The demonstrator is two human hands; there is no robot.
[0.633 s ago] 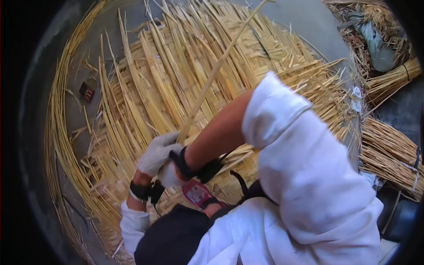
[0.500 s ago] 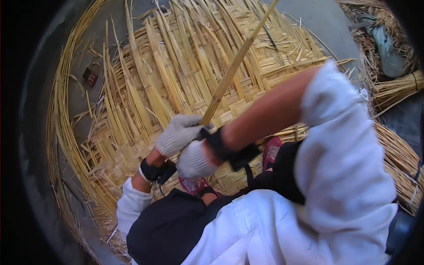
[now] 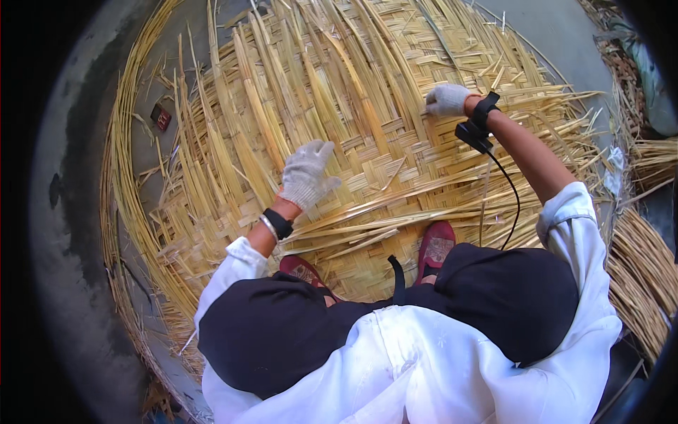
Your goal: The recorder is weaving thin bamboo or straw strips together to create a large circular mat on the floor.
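- The woven mat (image 3: 417, 155) spreads over the floor ahead of the person and under both red shoes (image 3: 438, 244). I'd guess it's awkward and fairly stiff as a whole, best taken by its rim.
- Long pale strips (image 3: 254, 99) run up its far left part. They look light and springy, smooth along the face, likely to split if bent hard; I'd pinch them flat, near the weave.
- Thinner crosswise strips (image 3: 381, 212) lie loosely just ahead of the shoes; they'd probably lift easily, mid-length, though the edges may scratch.
- The hands are well apart, both gloved. The left hand (image 3: 307, 173) hangs over the mat, fingers spread; the right hand (image 3: 448, 100) is curled by the weave, and I can't tell if it grips anything.
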